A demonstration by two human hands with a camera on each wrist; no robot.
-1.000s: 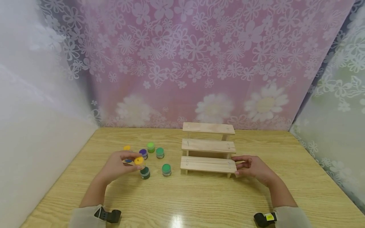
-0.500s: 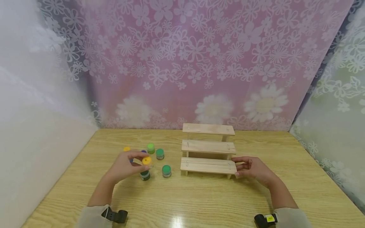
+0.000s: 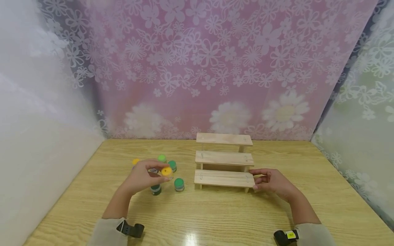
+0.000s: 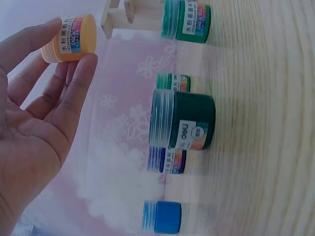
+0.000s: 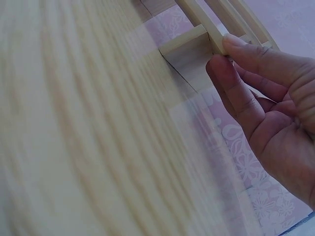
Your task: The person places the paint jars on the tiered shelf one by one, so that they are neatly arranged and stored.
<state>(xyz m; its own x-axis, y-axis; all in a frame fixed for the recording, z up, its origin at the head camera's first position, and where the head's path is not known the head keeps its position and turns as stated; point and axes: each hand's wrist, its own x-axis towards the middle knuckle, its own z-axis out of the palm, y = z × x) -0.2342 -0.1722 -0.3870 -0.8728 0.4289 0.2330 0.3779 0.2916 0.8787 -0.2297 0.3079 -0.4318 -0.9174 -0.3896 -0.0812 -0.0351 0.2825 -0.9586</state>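
Observation:
My left hand (image 3: 141, 177) pinches a yellow-orange paint jar (image 3: 167, 172) between thumb and fingers, raised off the table. In the left wrist view the jar (image 4: 78, 38) shows a printed label, clear of the tabletop. Below and beside that hand stand a dark green jar (image 3: 156, 190) and a green jar (image 3: 179, 185). At the right, a three-tier wooden stand (image 3: 223, 178) rests on the table. My right hand (image 3: 272, 184) grips the right end of its lowest board; the right wrist view has the thumb and fingertips at the board's (image 5: 204, 24) corner.
Behind the left hand are a light green jar (image 3: 161, 158), another green jar (image 3: 172, 166) and a second yellow lid (image 3: 136, 161). A blue jar (image 4: 167, 217) shows in the left wrist view. Floral cloth (image 3: 172, 75) hangs behind the wooden table (image 3: 197, 212).
My left hand has moved to the right with the yellow-orange paint jar, passing over the dark green jar towards the stand. The right hand has stayed on the stand's lowest board.

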